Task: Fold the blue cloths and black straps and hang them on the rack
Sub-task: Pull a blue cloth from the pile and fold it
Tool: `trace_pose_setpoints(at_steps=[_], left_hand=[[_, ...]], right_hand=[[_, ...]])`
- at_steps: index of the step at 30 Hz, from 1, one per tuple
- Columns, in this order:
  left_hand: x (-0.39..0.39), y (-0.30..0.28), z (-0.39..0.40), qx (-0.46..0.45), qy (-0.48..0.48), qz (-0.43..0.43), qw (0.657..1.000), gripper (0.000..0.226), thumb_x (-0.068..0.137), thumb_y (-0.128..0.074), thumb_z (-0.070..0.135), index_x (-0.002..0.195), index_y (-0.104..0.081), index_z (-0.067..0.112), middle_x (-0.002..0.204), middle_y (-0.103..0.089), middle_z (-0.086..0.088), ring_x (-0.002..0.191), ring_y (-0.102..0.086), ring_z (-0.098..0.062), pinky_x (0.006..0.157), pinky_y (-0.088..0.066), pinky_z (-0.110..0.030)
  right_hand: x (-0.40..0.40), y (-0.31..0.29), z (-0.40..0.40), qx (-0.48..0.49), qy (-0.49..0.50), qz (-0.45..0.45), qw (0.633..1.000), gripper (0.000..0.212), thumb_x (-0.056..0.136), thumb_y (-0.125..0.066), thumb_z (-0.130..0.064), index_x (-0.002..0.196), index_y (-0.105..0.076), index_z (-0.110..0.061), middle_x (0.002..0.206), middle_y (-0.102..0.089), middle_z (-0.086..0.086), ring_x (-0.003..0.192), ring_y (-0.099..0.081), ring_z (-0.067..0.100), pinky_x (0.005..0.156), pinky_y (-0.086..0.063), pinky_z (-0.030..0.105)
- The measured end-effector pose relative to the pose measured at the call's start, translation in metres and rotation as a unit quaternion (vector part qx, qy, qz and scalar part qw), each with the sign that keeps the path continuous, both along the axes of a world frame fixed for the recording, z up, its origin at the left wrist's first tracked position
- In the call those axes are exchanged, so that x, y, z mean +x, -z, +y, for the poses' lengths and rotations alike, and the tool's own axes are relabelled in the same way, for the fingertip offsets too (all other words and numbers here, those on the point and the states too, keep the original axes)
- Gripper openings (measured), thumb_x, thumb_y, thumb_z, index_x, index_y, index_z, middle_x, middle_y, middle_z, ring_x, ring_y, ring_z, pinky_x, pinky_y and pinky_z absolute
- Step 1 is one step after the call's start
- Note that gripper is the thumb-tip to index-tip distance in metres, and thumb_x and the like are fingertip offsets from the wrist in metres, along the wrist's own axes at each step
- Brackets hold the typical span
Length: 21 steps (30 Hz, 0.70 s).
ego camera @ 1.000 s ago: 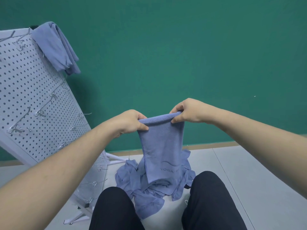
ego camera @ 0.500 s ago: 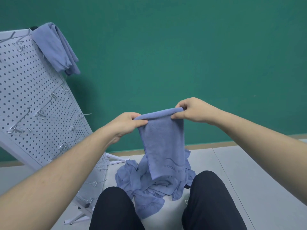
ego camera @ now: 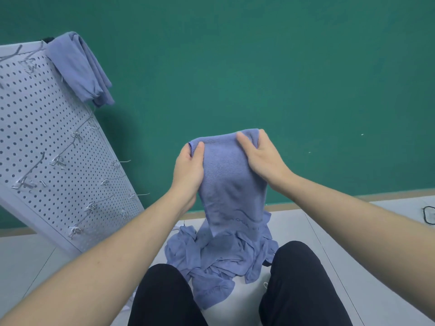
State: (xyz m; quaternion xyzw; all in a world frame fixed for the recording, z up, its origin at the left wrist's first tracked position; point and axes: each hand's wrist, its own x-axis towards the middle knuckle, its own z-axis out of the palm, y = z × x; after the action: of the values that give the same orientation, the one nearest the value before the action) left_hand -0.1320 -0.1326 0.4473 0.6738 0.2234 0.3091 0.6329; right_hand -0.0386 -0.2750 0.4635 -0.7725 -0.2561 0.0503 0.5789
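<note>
Blue cloth point(ego camera: 231, 182): folded strip held up at centre frame, lower end hanging toward the pile
Left hand point(ego camera: 189, 168): thumb and fingers pinch the fold's 9 o'clock corner
Right hand point(ego camera: 263, 158): fingers curled over the 3 o'clock corner, gripping it
Pile point(ego camera: 219, 257): loose blue cloths on the floor at 6 o'clock, between the knees
Rack point(ego camera: 47, 147): pegboard at 9 o'clock, one folded cloth point(ego camera: 80, 67) draped on its top edge
Risk: layers may slide apart if either pinch loosens; the trailing end could snag the pile
</note>
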Motion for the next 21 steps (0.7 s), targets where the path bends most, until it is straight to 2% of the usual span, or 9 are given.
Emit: trace_pose_setpoints(at_steps=[3, 5, 7, 10, 12, 14, 17, 21], left_hand=[[0.000, 0.007, -0.007, -0.018, -0.037, 0.000, 0.999, 0.041, 0.099, -0.047, 0.045, 0.104, -0.051, 0.004, 0.089, -0.055, 0.000, 0.078, -0.050, -0.013, 0.076, -0.046, -0.036], [-0.002, 0.009, -0.008, -0.055, -0.029, 0.000, 0.998, 0.037, 0.096, -0.057, 0.047, 0.104, -0.056, 0.011, 0.090, -0.064, 0.004, 0.077, -0.059, -0.012, 0.075, -0.052, -0.033], [-0.006, 0.008, -0.011, -0.046, -0.013, 0.014, 0.999, 0.025, 0.090, -0.071, 0.040, 0.103, -0.063, 0.020, 0.095, -0.073, 0.010, 0.080, -0.070, -0.004, 0.069, -0.056, -0.024], [-0.013, 0.010, -0.014, -0.013, -0.012, 0.001, 1.000, 0.020, 0.085, -0.078, 0.027, 0.099, -0.068, 0.019, 0.092, -0.075, 0.009, 0.081, -0.071, -0.004, 0.068, -0.055, -0.020], [-0.016, 0.012, -0.014, 0.014, -0.035, -0.014, 0.999, 0.020, 0.086, -0.076, 0.024, 0.091, -0.063, 0.009, 0.082, -0.070, 0.003, 0.071, -0.062, -0.008, 0.066, -0.051, -0.022], [-0.015, 0.017, -0.014, 0.057, -0.058, -0.019, 0.996, 0.032, 0.086, -0.074, 0.021, 0.076, -0.047, 0.007, 0.070, -0.047, -0.002, 0.062, -0.041, -0.012, 0.060, -0.039, -0.027], [-0.012, 0.018, -0.017, 0.129, -0.068, -0.015, 0.989, 0.037, 0.088, -0.069, 0.017, 0.072, -0.035, 0.017, 0.068, -0.033, 0.004, 0.061, -0.028, -0.011, 0.056, -0.029, -0.026], [-0.007, 0.016, -0.025, 0.125, -0.086, -0.023, 0.988, 0.030, 0.089, -0.065, 0.012, 0.077, -0.038, 0.019, 0.069, -0.042, 0.009, 0.059, -0.036, -0.008, 0.054, -0.034, -0.020]], right_hand=[[-0.002, 0.002, 0.002, -0.022, -0.044, 0.026, 0.998, 0.047, 0.079, -0.079, -0.048, 0.110, -0.054, -0.022, 0.108, -0.065, -0.010, 0.100, -0.063, 0.004, 0.086, -0.050, 0.026], [-0.002, 0.006, 0.002, -0.037, -0.040, 0.016, 0.998, 0.050, 0.075, -0.084, -0.041, 0.109, -0.053, -0.021, 0.109, -0.065, -0.009, 0.101, -0.063, 0.006, 0.088, -0.052, 0.029], [-0.002, 0.009, 0.002, -0.046, -0.020, -0.003, 0.999, 0.046, 0.077, -0.083, -0.038, 0.103, -0.052, -0.017, 0.101, -0.063, -0.009, 0.092, -0.062, 0.007, 0.081, -0.051, 0.028], [-0.002, 0.016, 0.002, -0.051, 0.000, -0.034, 0.998, 0.044, 0.080, -0.079, -0.037, 0.083, -0.042, -0.013, 0.076, -0.049, -0.010, 0.068, -0.045, 0.010, 0.065, -0.041, 0.029], [0.000, 0.019, 0.003, -0.054, 0.015, -0.036, 0.998, 0.042, 0.081, -0.075, -0.040, 0.076, -0.041, -0.015, 0.068, -0.045, -0.011, 0.063, -0.041, 0.011, 0.063, -0.039, 0.032], [0.000, 0.019, 0.004, -0.085, 0.037, -0.047, 0.995, 0.043, 0.082, -0.071, -0.044, 0.068, -0.037, -0.022, 0.060, -0.042, -0.012, 0.059, -0.040, 0.012, 0.059, -0.036, 0.031], [-0.005, 0.018, 0.009, -0.112, 0.047, -0.060, 0.991, 0.037, 0.084, -0.066, -0.039, 0.069, -0.036, -0.025, 0.059, -0.046, -0.011, 0.059, -0.043, 0.012, 0.057, -0.034, 0.031], [-0.015, 0.014, 0.020, -0.013, 0.012, 0.003, 1.000, 0.027, 0.084, -0.065, -0.019, 0.076, -0.040, -0.024, 0.067, -0.047, -0.012, 0.061, -0.042, 0.010, 0.059, -0.037, 0.028]])
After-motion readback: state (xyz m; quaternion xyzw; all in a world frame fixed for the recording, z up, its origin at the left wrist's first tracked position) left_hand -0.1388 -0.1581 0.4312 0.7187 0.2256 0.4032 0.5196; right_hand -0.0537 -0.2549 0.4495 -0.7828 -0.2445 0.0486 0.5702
